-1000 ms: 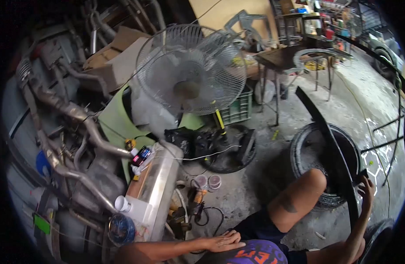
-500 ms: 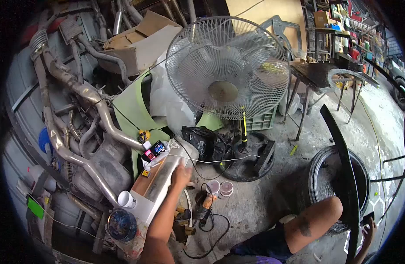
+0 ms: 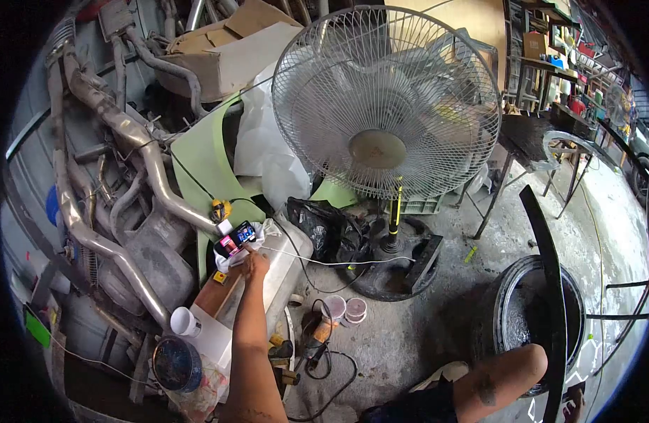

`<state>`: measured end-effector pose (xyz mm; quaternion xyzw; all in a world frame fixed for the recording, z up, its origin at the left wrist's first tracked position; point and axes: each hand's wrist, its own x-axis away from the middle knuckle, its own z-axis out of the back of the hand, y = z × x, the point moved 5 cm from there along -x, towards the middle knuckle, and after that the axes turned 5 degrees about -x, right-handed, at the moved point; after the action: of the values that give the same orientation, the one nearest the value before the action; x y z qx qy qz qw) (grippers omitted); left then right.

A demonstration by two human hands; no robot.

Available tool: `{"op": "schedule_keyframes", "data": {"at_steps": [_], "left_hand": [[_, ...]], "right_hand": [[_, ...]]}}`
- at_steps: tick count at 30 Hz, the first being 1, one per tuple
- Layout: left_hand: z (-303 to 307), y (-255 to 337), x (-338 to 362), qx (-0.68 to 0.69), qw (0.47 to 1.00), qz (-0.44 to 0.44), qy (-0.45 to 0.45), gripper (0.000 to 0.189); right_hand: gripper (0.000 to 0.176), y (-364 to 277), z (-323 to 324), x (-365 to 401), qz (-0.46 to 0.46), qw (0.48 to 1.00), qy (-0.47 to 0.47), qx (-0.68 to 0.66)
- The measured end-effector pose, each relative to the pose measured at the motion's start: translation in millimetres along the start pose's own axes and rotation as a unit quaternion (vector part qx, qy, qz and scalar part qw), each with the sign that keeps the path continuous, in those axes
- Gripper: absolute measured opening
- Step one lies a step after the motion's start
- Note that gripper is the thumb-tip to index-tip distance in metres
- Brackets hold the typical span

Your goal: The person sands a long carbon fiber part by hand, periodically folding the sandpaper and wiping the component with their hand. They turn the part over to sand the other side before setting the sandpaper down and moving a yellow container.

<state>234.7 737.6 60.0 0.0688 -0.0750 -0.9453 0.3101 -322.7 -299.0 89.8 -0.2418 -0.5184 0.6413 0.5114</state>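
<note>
My left hand point(image 3: 255, 266) reaches over the pale, long box-like surface point(image 3: 286, 257), with a finger stretched toward the lit screen of a phone point(image 3: 245, 233). The fingertip is right at the phone's lower edge. Beside the phone lies a second device with a pink-red screen point(image 3: 228, 245), on a whitish cloth. A small yellow item point(image 3: 219, 277) sits just below them. My right hand point(image 3: 572, 407) is low at the right edge, dark and partly cut off, beside a long curved black strip point(image 3: 548, 261); what its fingers do is obscured.
A large standing fan point(image 3: 377, 149) stands ahead. Metal exhaust pipes point(image 3: 152, 166) lie piled at left. A white cup point(image 3: 186, 322) and a dark round tub point(image 3: 176, 363) stand near the left arm. An orange corded tool point(image 3: 317, 338) lies on the floor; a black basin point(image 3: 504, 303) is at right.
My left hand has moved from the pale surface up and left to the phone. The right hand has dropped lower toward the frame's edge. The view has shifted slightly.
</note>
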Motion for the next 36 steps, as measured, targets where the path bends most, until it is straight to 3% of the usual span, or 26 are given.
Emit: {"op": "schedule_keyframes", "data": {"at_steps": [3,6,8,14,16,20,21,22,23,25,26,27,28,29,30,31,32,34,35,36], "left_hand": [[-1,-1,-8,0.02,0.999,-0.006,0.031,0.093],[-8,-11,-20,0.095,0.995,0.026,-0.008,0.088],[-15,-16,-27,0.078,0.996,0.037,0.028,0.083],[-8,-15,-29,0.149,0.985,0.078,-0.043,0.079],[-24,-26,-46,0.13,0.988,0.077,-0.026,0.042],[-47,-36,-54,0.17,0.978,0.074,-0.093,0.038],[-47,-35,-60,0.107,0.994,0.022,-0.004,0.041],[-21,-19,-47,0.042,0.995,-0.03,0.085,0.046],[-12,-4,-22,0.074,0.993,-0.039,0.082,0.051],[60,56,65,0.138,0.986,-0.057,0.076,0.064],[35,67,85,0.138,0.977,-0.12,0.11,0.062],[17,87,121,0.221,0.966,-0.133,0.023,0.058],[-4,110,158,0.313,0.926,-0.205,-0.044,0.045],[-23,131,205,0.354,0.883,-0.308,-0.026,0.032],[-55,151,252,0.411,0.832,-0.273,-0.253,0.027],[-77,171,303,0.426,0.792,-0.315,-0.304,0.032],[-52,195,359,0.409,0.739,-0.321,-0.428,0.038],[1,231,441,0.432,0.619,-0.485,-0.442,0.048],[15,242,474,0.415,0.572,-0.529,-0.469,0.05],[28,246,499,0.394,0.519,-0.575,-0.495,0.053]], "right_hand": [[0.055,-4,-1,3,-0.004,1.0,0.003,0.003],[0.055,-9,-2,3,-0.005,1.0,0.003,0.008],[0.055,-12,-3,4,-0.005,1.0,0.006,0.01],[0.055,-14,-8,5,-0.01,1.0,0.003,0.014],[0.055,-14,-8,6,-0.011,1.0,0.001,0.014],[0.055,-14,-11,7,-0.013,1.0,-0.003,0.017],[0.055,-15,-12,8,-0.012,1.0,-0.004,0.016],[0.055,-14,-11,8,-0.013,1.0,-0.005,0.015],[0.055,-12,-11,10,-0.014,1.0,-0.008,0.014],[0.055,-9,-10,12,-0.015,1.0,-0.01,0.008],[0.055,-9,-9,13,-0.014,1.0,-0.012,0.006],[0.055,-8,-6,12,-0.013,1.0,-0.013,0.001],[0.055,-6,-4,14,-0.011,1.0,-0.015,-0.007],[0.055,-5,-1,15,-0.006,1.0,-0.019,-0.014],[0.055,-5,1,17,0.0,0.999,-0.023,-0.023],[0.055,-6,4,17,0.007,0.999,-0.031,-0.031],[0.055,-8,6,16,0.016,0.998,-0.043,-0.046],[0.055,-16,6,5,0.035,0.99,-0.109,-0.078],[0.051,-69,-14,73,0.108,0.983,-0.023,-0.146],[0.048,-77,-15,70,0.083,0.987,-0.077,-0.113]]}}
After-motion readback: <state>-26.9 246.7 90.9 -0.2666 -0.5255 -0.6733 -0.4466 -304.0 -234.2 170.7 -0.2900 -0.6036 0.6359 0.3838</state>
